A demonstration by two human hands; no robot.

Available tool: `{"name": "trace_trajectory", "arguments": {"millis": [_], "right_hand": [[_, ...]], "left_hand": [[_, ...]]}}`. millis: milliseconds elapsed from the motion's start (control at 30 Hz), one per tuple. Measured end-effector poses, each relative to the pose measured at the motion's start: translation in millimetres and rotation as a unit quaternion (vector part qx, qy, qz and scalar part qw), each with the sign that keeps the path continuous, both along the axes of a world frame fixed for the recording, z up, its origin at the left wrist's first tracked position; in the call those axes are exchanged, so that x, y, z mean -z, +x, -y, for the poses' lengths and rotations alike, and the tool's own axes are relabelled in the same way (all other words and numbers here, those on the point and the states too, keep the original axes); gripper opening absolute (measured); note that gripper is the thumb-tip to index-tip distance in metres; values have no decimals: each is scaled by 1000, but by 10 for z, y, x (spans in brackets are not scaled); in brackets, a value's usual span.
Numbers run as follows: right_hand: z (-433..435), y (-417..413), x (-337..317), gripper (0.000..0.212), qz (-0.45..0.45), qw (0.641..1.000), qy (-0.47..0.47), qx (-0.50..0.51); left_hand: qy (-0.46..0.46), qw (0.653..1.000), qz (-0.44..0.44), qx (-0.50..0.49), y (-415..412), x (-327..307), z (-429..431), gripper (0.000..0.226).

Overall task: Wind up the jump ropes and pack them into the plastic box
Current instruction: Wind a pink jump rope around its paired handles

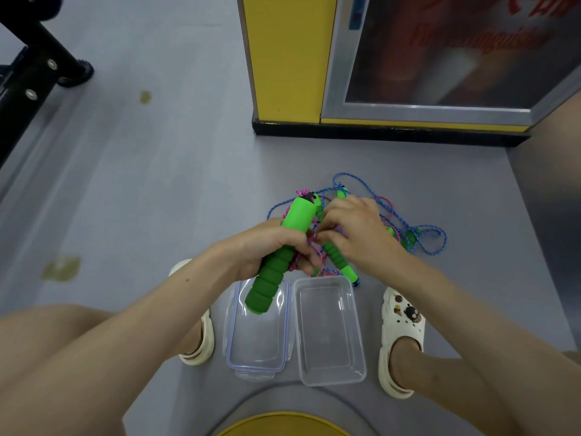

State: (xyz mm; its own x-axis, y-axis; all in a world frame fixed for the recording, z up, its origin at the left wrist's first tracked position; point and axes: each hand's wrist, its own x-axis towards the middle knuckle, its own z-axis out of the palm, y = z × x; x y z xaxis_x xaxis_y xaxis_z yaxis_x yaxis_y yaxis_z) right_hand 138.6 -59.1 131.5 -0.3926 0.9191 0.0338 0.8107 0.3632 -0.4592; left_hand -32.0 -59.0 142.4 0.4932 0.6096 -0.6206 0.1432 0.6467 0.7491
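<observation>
My left hand (270, 247) grips a green jump rope handle (276, 259) around its middle, foam end pointing down over the lid. My right hand (352, 231) pinches the pink cord (314, 247) beside that handle. A second green handle (341, 262) lies on the floor under my right hand. A blue cord (427, 237) is tangled loosely on the floor behind and right of my hands. The clear plastic box (330, 377) stands open on the floor between my feet, with its lid (257, 365) lying to its left.
I am crouched on a grey floor with a white clog (399, 328) on each side of the box. A yellow pillar (286, 58) and a glass-fronted cabinet (440, 58) stand ahead. Black equipment legs (47, 58) are at the far left.
</observation>
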Motion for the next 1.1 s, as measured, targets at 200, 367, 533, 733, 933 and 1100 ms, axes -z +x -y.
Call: {"name": "trace_trajectory", "arguments": {"millis": [200,367,533,733,933,1100], "right_hand": [[24,-20,56,16,9,993,116,-15],[39,-6,6,28,21,991,128,-44],[29,16,-22,42,-21,999,38,-12],[16,12,25,26,-87,995,-18,32],[73,-84,-30,16,-331,922,-191,67],[114,-143,42,25,-343,895,-278,59]], "left_hand": [[-50,997,54,-5,-13,14,10,20],[-72,987,147,5,-76,24,-7,18],[-70,978,196,17,-56,9,23,25],[-77,973,217,24,-1,5,34,34],[-74,962,255,57,29,-15,16,47],[-112,933,340,-25,99,-13,-14,64]]}}
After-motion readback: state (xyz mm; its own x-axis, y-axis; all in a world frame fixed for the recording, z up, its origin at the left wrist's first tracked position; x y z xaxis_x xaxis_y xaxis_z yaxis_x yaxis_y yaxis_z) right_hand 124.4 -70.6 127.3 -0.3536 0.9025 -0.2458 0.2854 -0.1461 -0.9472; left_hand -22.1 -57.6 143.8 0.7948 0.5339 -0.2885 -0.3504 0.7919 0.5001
